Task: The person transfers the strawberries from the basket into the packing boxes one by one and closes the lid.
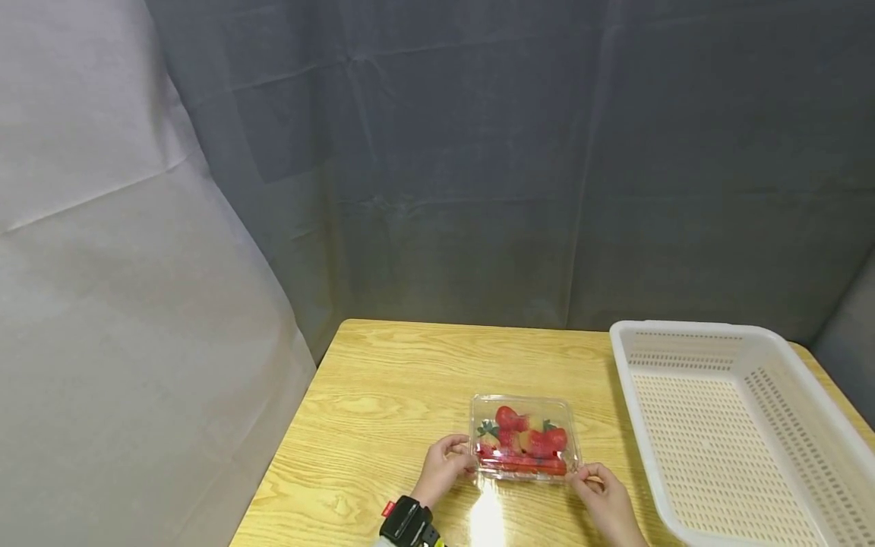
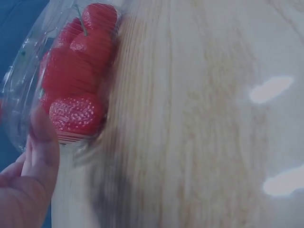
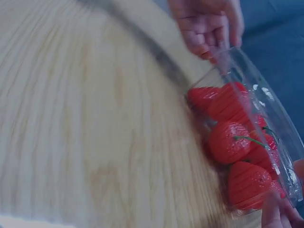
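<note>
Clear clamshell box [image 1: 525, 438] w/ red strawberries [image 1: 522, 439], lid down, flat on wooden table [image 1: 383, 410], near front edge, centre. Left hand [image 1: 446, 465] pinches near-left corner; right hand [image 1: 601, 494] pinches near-right corner, fingers curled on the rim, prob. to steady it or get at the lid seam. White perforated basket [image 1: 807, 380] well apart to the right. Grey cloth backdrop [image 1: 478, 152] behind
</note>
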A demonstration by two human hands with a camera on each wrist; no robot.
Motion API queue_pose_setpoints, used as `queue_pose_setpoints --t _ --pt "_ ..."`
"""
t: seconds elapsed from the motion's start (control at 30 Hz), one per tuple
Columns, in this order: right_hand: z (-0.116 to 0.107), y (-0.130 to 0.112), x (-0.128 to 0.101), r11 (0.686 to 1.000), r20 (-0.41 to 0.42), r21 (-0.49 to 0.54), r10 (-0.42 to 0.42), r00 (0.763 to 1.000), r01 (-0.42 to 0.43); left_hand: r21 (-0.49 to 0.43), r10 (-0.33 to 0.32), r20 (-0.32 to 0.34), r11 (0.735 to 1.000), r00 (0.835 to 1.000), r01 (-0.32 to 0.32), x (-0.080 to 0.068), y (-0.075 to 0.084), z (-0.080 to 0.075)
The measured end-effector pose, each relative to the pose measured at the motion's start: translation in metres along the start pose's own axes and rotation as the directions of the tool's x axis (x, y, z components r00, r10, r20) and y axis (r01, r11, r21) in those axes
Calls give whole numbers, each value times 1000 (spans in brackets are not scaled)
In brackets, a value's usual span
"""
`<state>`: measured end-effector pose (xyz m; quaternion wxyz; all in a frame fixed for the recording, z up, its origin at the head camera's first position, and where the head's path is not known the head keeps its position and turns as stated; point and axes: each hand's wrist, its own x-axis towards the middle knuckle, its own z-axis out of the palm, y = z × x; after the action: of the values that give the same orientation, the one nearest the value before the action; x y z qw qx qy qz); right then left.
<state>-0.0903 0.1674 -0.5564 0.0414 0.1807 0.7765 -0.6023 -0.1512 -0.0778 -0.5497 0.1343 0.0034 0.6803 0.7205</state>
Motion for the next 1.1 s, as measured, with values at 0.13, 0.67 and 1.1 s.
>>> queue_pose_setpoints --t 0.13,0.67,1.1 --pt "0 -1 5 966 31 243 76 997 -82 -20 -1 11 1000 1000 1 -1 -3 1" --pt "-2 -3 15 909 71 400 101 992 -121 -7 43 -17 999 999 -43 9 -3 4" --pt "-2 0 14 911 83 388 116 990 -139 -37 83 -11 996 997 -83 15 -23 -1"
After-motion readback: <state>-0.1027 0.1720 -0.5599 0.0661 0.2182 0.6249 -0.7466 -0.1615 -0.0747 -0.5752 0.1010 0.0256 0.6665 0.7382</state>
